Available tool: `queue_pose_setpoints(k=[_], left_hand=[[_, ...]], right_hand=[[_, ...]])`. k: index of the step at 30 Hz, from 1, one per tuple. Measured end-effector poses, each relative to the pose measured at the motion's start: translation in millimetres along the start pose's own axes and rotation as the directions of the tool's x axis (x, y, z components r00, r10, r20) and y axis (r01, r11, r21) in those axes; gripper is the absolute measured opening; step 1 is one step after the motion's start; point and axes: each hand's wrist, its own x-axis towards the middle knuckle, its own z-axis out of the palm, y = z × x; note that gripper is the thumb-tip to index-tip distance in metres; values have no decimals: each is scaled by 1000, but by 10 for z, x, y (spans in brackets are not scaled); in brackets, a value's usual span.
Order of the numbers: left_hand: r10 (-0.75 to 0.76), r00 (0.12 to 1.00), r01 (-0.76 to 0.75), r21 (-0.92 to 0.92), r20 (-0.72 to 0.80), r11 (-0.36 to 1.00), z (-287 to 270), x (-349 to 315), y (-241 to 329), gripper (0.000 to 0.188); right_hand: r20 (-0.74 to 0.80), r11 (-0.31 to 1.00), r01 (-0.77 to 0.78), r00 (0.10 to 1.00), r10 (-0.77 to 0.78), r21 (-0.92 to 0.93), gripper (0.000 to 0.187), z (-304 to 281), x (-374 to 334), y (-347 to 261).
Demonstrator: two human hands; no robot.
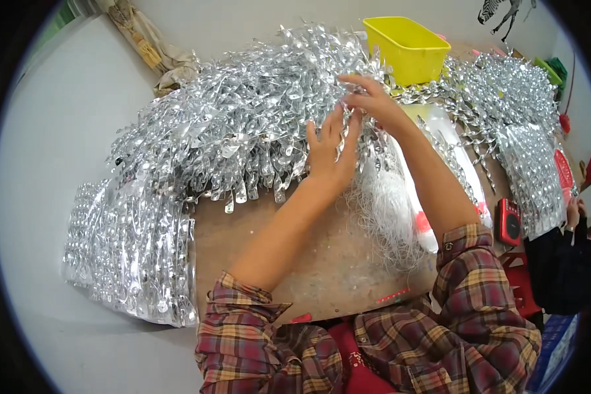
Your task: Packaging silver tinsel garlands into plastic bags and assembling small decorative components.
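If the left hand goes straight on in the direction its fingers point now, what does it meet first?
The left hand points away from the person, its fingertips already at the heap of silver spiral strips. It would likely push into that heap first; depth is unclear.

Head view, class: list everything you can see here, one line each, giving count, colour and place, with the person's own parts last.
tinsel pile: one, silver, table centre-left
bagged tinsel: one bag, silver, left edge
tinsel heap: one, silver, far right
bin: one, yellow, far side
white threads: one bundle, centre
small box: one, red, right edge
table: one, brown
left hand: fingers on tinsel
right hand: fingers pinching tinsel
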Motion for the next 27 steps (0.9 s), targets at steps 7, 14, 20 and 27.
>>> queue_pose_setpoints(k=[7, 14, 20, 27], left_hand=[[1, 932, 21, -57, 363, 998, -94, -312, 371, 73], [-40, 849, 230, -300, 527, 926, -1189, -102, 214, 31], [-207, 945, 285, 329, -254, 900, -1993, 200, -1635, 40], [-701, 675, 738, -211, 231, 641, -1656, -252, -2965, 87]], right_hand=[[124, 865, 14, 991, 56, -502, 50, -321, 124, 569], [62, 822, -47, 993, 99, -567, 51, -423, 14, 696], [70, 549, 72, 997, -24, -832, 52, -218, -151, 705], [199, 422, -23, 857, 475, -906, 69, -147, 228, -863]])
